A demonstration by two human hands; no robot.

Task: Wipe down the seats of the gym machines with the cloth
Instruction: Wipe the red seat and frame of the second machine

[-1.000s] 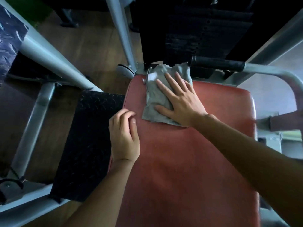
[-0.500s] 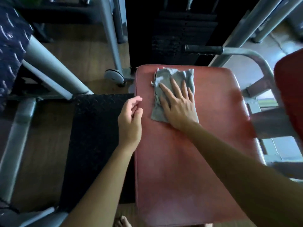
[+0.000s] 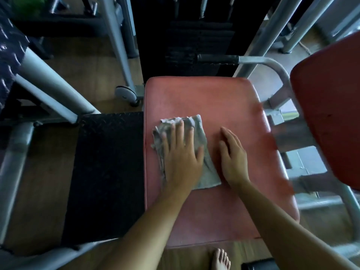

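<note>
A red padded seat (image 3: 204,96) fills the middle of the view. A grey crumpled cloth (image 3: 207,169) lies on its left half. My left hand (image 3: 180,156) presses flat on the cloth with fingers spread, covering most of it. My right hand (image 3: 232,158) rests open on the bare seat just right of the cloth, palm down, holding nothing.
A black tread plate (image 3: 105,172) lies left of the seat. Grey frame tubes (image 3: 52,88) run at the left. A black-gripped handle bar (image 3: 218,59) and dark weight stack (image 3: 194,36) stand behind. A second red pad (image 3: 331,114) is at the right. My bare foot (image 3: 221,259) shows below.
The cloth has slid from the seat's far edge toward me. My right hand came off it and my left hand now presses it. The view has tilted to show more of the seat.
</note>
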